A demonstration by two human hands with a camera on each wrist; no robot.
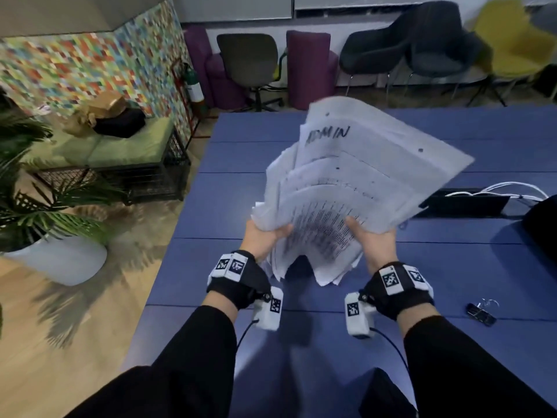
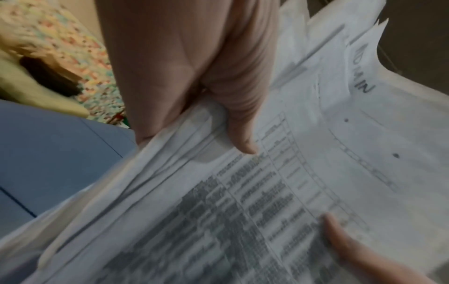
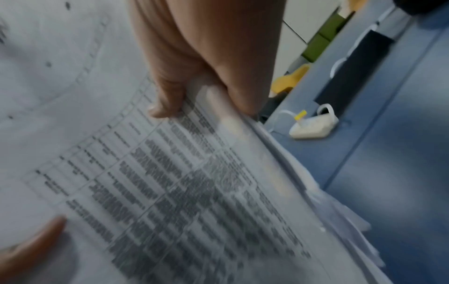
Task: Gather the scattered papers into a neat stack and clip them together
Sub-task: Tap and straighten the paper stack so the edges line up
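A loose, fanned bundle of white printed papers (image 1: pixel 346 188) is held up above the blue table (image 1: pixel 452 267), its sheets staggered and uneven, one marked "ADMIN". My left hand (image 1: pixel 268 235) grips the bundle's left edge, thumb on top of the papers (image 2: pixel 279 192) in the left wrist view. My right hand (image 1: pixel 370 236) grips the right edge, thumb pressed on the printed top sheet (image 3: pixel 170 182). A black binder clip (image 1: pixel 481 313) lies on the table to the right of my right wrist, apart from both hands.
A black cable tray with white cables (image 1: pixel 482 200) and a white adapter (image 3: pixel 313 128) sits in the table at the right. A dark object (image 1: pixel 542 230) lies at the right edge. Chairs (image 1: pixel 253 67) stand beyond the table; a potted plant (image 1: pixel 45 224) at left.
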